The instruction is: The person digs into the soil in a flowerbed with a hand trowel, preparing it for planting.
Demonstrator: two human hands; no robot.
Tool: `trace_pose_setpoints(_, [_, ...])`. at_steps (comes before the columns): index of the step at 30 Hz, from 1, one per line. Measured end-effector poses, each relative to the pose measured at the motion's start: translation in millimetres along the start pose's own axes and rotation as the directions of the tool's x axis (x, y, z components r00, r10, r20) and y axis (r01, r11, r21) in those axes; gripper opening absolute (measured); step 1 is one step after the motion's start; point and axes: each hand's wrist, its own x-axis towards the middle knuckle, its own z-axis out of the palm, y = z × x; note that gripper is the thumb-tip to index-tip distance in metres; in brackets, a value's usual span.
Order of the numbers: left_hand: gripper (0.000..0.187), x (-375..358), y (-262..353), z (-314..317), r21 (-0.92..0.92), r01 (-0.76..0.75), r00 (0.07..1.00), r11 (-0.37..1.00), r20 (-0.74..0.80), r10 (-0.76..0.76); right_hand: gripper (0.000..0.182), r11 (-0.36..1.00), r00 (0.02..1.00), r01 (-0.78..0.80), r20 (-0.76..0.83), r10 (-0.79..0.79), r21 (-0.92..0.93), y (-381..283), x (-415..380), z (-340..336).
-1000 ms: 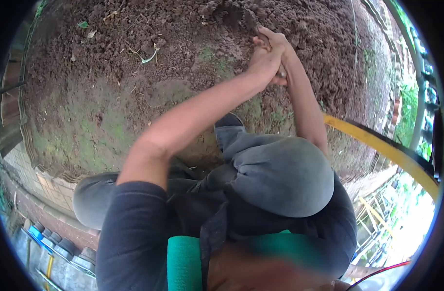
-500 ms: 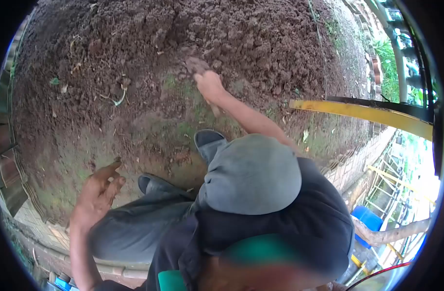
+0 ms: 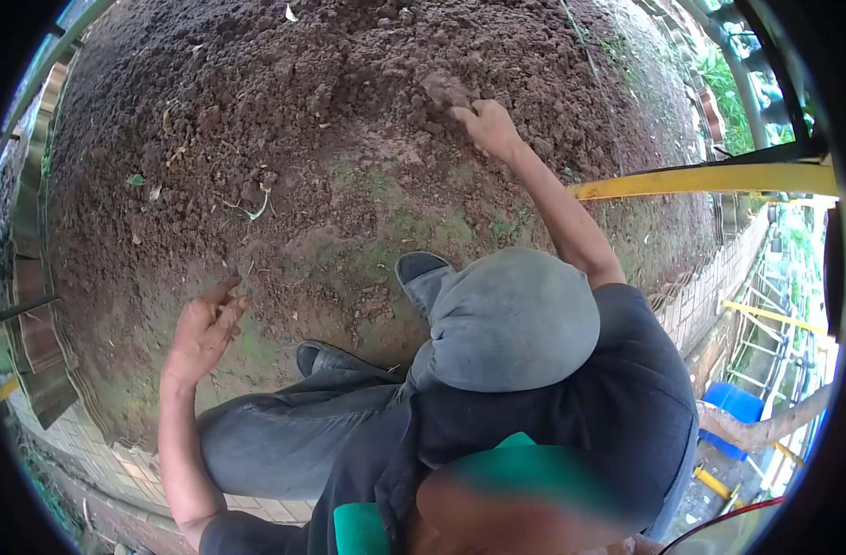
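Note:
My right hand (image 3: 489,131) is closed round a small hand trowel (image 3: 446,90), its soil-caked blade lying against the loose soil (image 3: 349,69). The grip is mostly hidden in my fist. Over the flatter, mossy ground (image 3: 284,250), my left hand (image 3: 205,335) hangs at the left with its fingers apart and nothing in it. Broken brown clods lie beyond the trowel, while the surface nearer my shoes is smoother and greenish.
My knees and shoes (image 3: 421,268) are close in front. A yellow bar (image 3: 710,182) juts in from the right beside my right arm. Corrugated sheets (image 3: 43,351) edge the bed at left. A blue container (image 3: 733,416) stands at the lower right, and a string (image 3: 580,32) runs along the bed.
My right hand has moved the trowel right and a little farther away across the soil. The left hand stays open, and the whole view has shifted slightly.

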Motion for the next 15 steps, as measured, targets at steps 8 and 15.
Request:
trace_pose_setpoints(8, [0.050, -2.7, 16.9, -3.0, -0.119, 0.070, 0.998, 0.991, 0.003, -0.070, 0.030, 0.995, 0.811, 0.081, -0.576, -0.104, -0.064, 102.8, 70.2, 6.3])
trace_pose_setpoints(15, [0.051, -32.9, 43.7, -1.2, -0.271, 0.115, 0.978, 0.956, -0.140, -0.157, 0.027, 0.901, 0.974, -0.034, -0.186, 0.126, 0.433, 47.9, 201.3, 21.0])
